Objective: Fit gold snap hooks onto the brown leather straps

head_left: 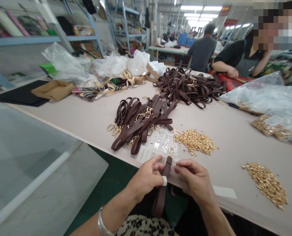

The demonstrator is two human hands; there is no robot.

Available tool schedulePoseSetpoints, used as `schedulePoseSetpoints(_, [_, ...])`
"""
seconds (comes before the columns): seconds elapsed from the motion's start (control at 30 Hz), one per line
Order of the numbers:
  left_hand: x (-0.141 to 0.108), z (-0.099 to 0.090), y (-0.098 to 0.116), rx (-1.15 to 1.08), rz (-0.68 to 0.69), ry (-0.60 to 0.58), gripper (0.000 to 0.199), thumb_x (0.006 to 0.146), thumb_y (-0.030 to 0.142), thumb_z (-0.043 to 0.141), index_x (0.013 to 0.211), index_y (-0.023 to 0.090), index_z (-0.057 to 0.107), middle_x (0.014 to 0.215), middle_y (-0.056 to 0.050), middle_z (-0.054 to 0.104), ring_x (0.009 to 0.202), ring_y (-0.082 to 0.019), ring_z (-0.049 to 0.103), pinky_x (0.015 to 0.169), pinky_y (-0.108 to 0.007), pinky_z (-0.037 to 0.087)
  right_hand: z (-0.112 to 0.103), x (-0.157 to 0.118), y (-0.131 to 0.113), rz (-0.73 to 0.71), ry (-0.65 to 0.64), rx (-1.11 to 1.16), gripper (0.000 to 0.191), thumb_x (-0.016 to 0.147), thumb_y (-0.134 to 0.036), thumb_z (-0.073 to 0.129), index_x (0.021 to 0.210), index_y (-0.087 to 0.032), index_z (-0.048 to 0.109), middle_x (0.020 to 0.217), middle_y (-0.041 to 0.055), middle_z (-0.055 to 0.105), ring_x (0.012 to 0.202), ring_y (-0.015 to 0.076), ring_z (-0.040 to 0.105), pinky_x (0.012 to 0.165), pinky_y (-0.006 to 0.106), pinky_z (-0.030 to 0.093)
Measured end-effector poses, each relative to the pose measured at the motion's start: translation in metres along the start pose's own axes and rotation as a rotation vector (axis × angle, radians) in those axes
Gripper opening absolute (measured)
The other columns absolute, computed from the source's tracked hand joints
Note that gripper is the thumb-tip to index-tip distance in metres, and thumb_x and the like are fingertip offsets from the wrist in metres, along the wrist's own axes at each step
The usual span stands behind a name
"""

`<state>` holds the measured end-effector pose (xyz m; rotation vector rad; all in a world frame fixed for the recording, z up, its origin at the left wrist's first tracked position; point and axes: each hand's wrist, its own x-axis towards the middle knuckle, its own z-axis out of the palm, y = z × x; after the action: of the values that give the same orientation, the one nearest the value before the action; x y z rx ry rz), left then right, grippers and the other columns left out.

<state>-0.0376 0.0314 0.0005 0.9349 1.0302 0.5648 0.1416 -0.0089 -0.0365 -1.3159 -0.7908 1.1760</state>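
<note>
A dark brown strap (161, 196) with a gold clasp at its upper end hangs over the table's front edge. My left hand (148, 175), with white tape round a finger, is closed on it. Just right of the strap, my right hand (193, 177) has its thumb and fingertips pinched together; whatever lies between them is too small to make out. Beyond my hands are small clear plastic pieces (165, 143) on the table. A pile of brown straps (142, 124) with gold clasps lies behind these, and a heap of small gold parts (196, 141) sits to the right.
Another gold heap (267, 183) lies on the table (87, 121) at right. A larger strap pile (187, 87) is farther back. Plastic bags (266, 98) lie at back right, near a seated person (241, 55). An open cardboard box (53, 90) stands at left.
</note>
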Motion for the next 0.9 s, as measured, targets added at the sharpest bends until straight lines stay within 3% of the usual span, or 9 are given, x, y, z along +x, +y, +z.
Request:
schedulePoseSetpoints(0.27, [-0.005,-0.001,-0.022,0.067,0.109,-0.136,0.079,0.056,0.005,0.058,0.134,0.019,0.061,0.078,0.002,0.064,0.053,-0.007,0.029,0.051,-0.025,0.016,0.005,-0.008,-0.008,0.093,-0.048,0.144,0.025,0.066,-0.034,0.088,0.079,-0.019,0.072,0.080,0.0039,0.077,0.071,0.0183,0.071,0.070,0.031,0.059])
schedulePoseSetpoints(0.43, [-0.006,0.002,-0.023,0.084,0.148,-0.168,0.073,0.060,0.004,0.055,0.131,0.020,0.064,0.084,0.001,0.069,0.051,-0.006,0.026,0.051,-0.024,0.014,0.008,-0.014,-0.013,0.115,-0.105,0.148,0.026,0.066,-0.035,0.088,0.078,-0.019,0.073,0.083,0.0045,0.078,0.073,0.0199,0.073,0.073,0.035,0.061])
schedulePoseSetpoints(0.63, [-0.009,0.011,-0.016,-0.023,0.148,-0.205,0.057,0.070,0.006,0.054,0.124,0.019,0.068,0.090,-0.002,0.075,0.058,-0.009,0.047,0.056,-0.021,0.031,0.007,-0.019,-0.011,0.136,-0.133,0.110,0.028,0.064,-0.038,0.089,0.076,-0.019,0.073,0.080,0.0039,0.077,0.073,0.0194,0.072,0.074,0.034,0.061])
schedulePoseSetpoints(0.77, [-0.011,0.014,-0.017,0.059,0.138,-0.113,0.047,0.078,0.012,0.054,0.122,0.018,0.069,0.089,-0.001,0.076,0.055,-0.008,0.047,0.053,-0.020,0.035,0.005,-0.022,-0.009,0.057,-0.165,-0.022,0.020,0.070,-0.035,0.085,0.078,-0.020,0.075,0.076,0.0019,0.074,0.070,0.0155,0.068,0.069,0.027,0.058])
schedulePoseSetpoints(0.9, [-0.013,0.016,-0.019,0.129,0.206,-0.083,0.048,0.079,0.008,0.049,0.120,0.021,0.070,0.089,0.000,0.076,0.058,-0.009,0.051,0.054,-0.020,0.039,0.004,-0.026,-0.004,-0.005,-0.155,-0.065,0.014,0.074,-0.032,0.081,0.080,-0.021,0.076,0.081,0.0021,0.075,0.077,0.0174,0.069,0.076,0.030,0.057])
